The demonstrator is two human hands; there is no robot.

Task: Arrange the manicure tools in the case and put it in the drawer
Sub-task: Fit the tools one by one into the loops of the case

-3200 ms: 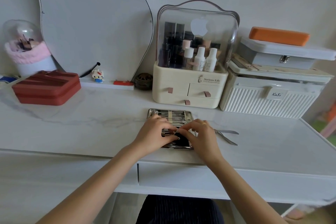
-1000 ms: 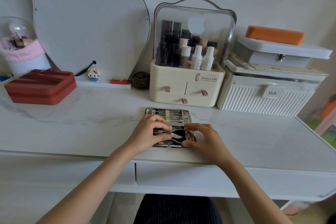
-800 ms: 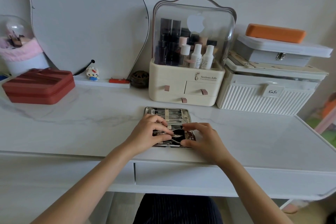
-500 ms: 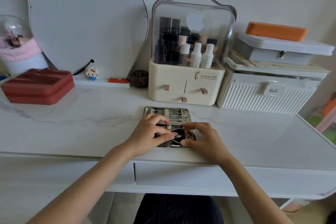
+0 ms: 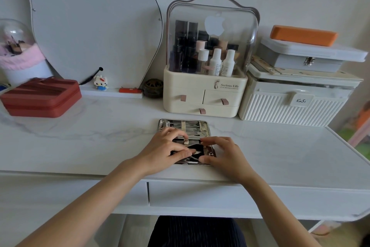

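Head camera looks down on a white marble-patterned vanity top [image 5: 84, 146] where the manicure case [image 5: 185, 138] lies open near the front edge, directly above the closed drawer [image 5: 200, 196]. Its far half shows a row of slim metal tools [image 5: 188, 126] held under a pale strap; which tools they are is too small to tell. The near half is mostly covered by both hands, so little of its contents can be seen beyond a dark lining and one curved metal tool [image 5: 195, 153] in the gap between the hands.

Left hand [image 5: 164, 151] rests on the case's left part with fingers curled, its thumb and fingertips pressed down on the tool's end. Right hand [image 5: 224, 154] sits over the case's right edge, fingers bent, forefinger and thumb reaching toward the same tool; whether they actually pinch it cannot be made out.

Behind the case stands a cream cosmetics organiser [image 5: 206, 90] with a clear domed cover, bottles dim behind the plastic. Right of it is a ribbed white box [image 5: 290, 106] stacked with a grey box [image 5: 308, 56] and an orange pad [image 5: 303, 35]. At the left edge a red zip case [image 5: 40, 97] and a pink-trimmed dome [image 5: 18, 54] are partly cut off
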